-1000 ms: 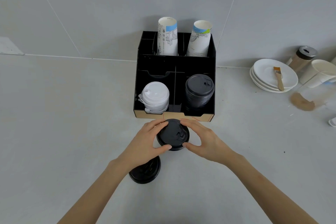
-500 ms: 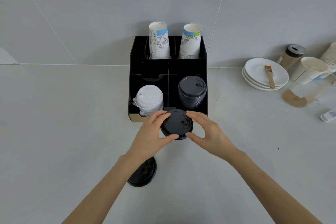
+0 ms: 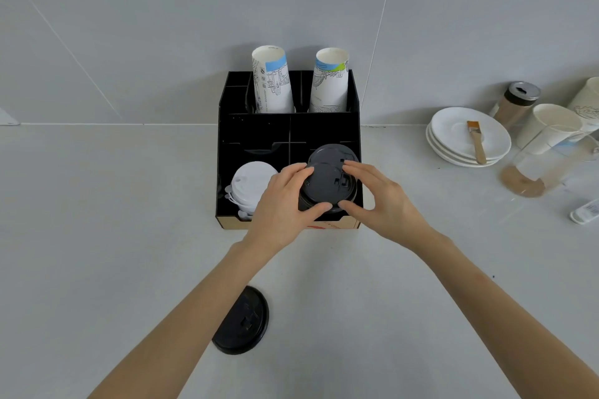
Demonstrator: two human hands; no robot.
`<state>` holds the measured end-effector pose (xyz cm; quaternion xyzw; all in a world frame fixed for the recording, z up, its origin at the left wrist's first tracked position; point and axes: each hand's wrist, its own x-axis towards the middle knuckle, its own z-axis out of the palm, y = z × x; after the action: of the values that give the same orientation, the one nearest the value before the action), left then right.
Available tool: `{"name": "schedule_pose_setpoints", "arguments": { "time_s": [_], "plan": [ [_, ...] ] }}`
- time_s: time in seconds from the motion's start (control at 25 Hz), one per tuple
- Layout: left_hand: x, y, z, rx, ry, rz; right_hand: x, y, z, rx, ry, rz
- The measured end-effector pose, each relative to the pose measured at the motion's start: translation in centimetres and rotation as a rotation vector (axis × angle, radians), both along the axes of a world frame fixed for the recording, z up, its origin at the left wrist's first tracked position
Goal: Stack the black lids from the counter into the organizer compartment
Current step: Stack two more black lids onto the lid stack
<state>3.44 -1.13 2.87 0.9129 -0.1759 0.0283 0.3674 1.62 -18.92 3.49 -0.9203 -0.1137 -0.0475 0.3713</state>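
Observation:
Both hands hold a short stack of black lids (image 3: 327,186) just above the front right compartment of the black organizer (image 3: 256,129). My left hand (image 3: 282,204) grips its left and front rim; my right hand (image 3: 379,201) grips its right side. Behind the held stack, the top of the black lid stack (image 3: 330,152) in that compartment shows. White lids (image 3: 248,183) fill the front left compartment. Another black lid pile (image 3: 243,321) lies on the counter near me, partly hidden under my left forearm.
Two upside-down paper cups (image 3: 272,81) stand in the organizer's back row. To the right are stacked white plates (image 3: 453,139) with a brush (image 3: 476,142), a shaker jar (image 3: 515,104), paper cups (image 3: 551,126) and a clear glass (image 3: 544,168). A wall rises behind.
Both hands carried the lid stack from the counter in front of the organizer forward and up over the front right compartment. The lid pile near me stayed on the counter.

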Motion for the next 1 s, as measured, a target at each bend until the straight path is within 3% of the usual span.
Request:
{"name": "schedule_pose_setpoints", "arguments": {
  "time_s": [0.76,1.0],
  "plan": [
    [5.0,-3.1,-1.6,0.063,0.083,0.046,5.3,-1.9,-1.6,-0.098,0.035,-0.011],
    [4.7,-3.2,-2.0,0.079,0.074,0.040,4.6,-1.6,-2.4,-0.044,0.019,-0.045]
  ]
}}
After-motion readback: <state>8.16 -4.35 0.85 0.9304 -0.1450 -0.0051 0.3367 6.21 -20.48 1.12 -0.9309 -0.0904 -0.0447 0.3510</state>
